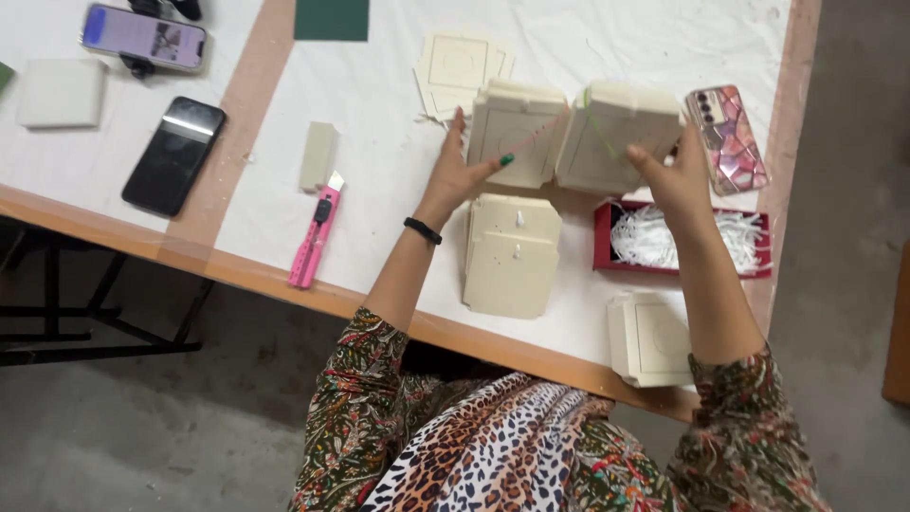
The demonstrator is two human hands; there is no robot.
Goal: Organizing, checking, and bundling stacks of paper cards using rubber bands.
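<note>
This looks like a small craft or packing workshop, not a home. The long surface [313,228] is covered with white sheeting, edged in bare wood, and stands on a dark metal frame [57,332] over a rough grey concrete floor [142,436]. Stacks of cream card pieces [512,256] lie across it, with a pink utility knife [313,237] near the left and a red box of shredded white paper [678,237] on the right. Three phones [175,154] lie among the work.
</note>
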